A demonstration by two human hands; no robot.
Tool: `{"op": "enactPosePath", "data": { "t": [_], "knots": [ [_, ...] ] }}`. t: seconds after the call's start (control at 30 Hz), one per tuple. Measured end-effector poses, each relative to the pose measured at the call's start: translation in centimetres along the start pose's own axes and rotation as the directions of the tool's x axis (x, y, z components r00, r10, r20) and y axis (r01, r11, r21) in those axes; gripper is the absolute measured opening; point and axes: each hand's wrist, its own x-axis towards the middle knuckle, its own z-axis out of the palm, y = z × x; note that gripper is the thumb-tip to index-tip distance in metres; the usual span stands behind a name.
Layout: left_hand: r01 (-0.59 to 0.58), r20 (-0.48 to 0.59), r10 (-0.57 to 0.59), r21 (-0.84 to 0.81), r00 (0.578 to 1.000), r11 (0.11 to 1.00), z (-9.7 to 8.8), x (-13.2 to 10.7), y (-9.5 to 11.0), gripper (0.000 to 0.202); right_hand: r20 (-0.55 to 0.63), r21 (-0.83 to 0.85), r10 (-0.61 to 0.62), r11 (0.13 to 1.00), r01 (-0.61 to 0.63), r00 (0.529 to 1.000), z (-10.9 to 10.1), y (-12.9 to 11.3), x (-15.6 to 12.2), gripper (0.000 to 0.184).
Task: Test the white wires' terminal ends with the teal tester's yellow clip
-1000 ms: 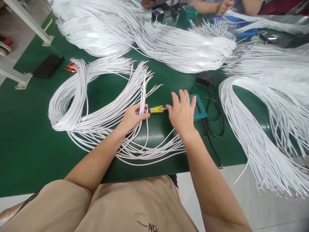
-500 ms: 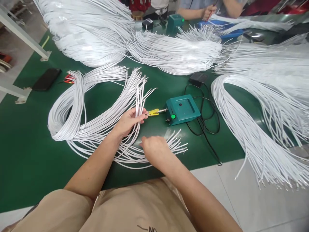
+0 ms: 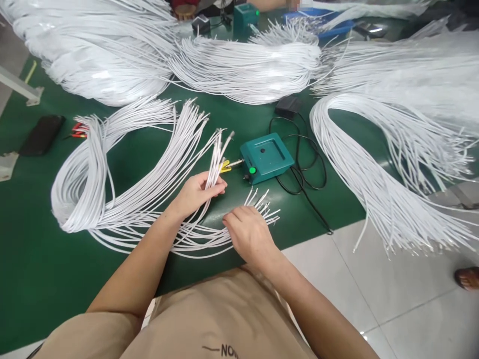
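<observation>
My left hand (image 3: 202,193) is closed around a small bunch of white cables (image 3: 216,157), whose tips point up and away from me. To its right, my right hand (image 3: 251,234) hovers over or rests on loose white cables (image 3: 205,240), its fingers curled together. What those fingers hold is hidden; cable ends (image 3: 270,213) show beyond the knuckles. Just past my left hand is a yellow clip-like piece (image 3: 225,166) at the metal tip of a teal box (image 3: 281,172) with a green button. A large looped bundle of white cables (image 3: 80,194) lies at the left.
Big heaps of white cable (image 3: 243,70) cover the far side of the green table (image 3: 30,279). Another cable bundle (image 3: 355,164) hangs over the right edge. A black cord (image 3: 312,202), black adapter (image 3: 287,106), dark phone-like slab (image 3: 42,135) and red-handled tool (image 3: 79,130) lie about.
The view has shifted, so the table things sit farther left. My left hand keeps its bunch, the cable tips now closer together. My right hand's fingers have turned slightly and show more.
</observation>
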Motion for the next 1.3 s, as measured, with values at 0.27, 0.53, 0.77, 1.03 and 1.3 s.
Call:
{"op": "enactPosePath", "data": {
  "t": [0.27,0.53,0.77,1.03,1.3],
  "knots": [
    [-0.066,0.119,0.011,0.468,0.993,0.881,4.4,-0.5,1.8,0.024,-0.255,0.094,0.009,0.995,0.016,0.967,1.9,1.2,-4.6,0.022],
    [-0.110,0.040,0.125,0.776,0.991,0.621,7.9,0.4,1.4,0.010,-0.287,0.146,-0.007,0.988,0.051,0.958,3.2,0.8,-5.5,0.020],
    [-0.039,0.044,-0.001,0.891,0.999,0.453,8.5,-0.3,2.5,0.015,-0.314,0.144,-0.015,0.988,0.063,0.949,3.3,0.8,-5.6,0.021],
    [0.007,-0.027,0.042,0.908,0.999,0.418,7.2,-1.4,2.5,0.010,-0.330,0.122,-0.023,0.990,0.067,0.944,3.5,0.7,-5.5,0.022],
    [0.101,-0.169,-0.083,0.102,0.982,0.990,2.4,-3.0,2.9,0.028,-0.322,0.102,-0.020,0.993,0.056,0.947,3.2,0.7,-5.5,0.023]
  ]
}}
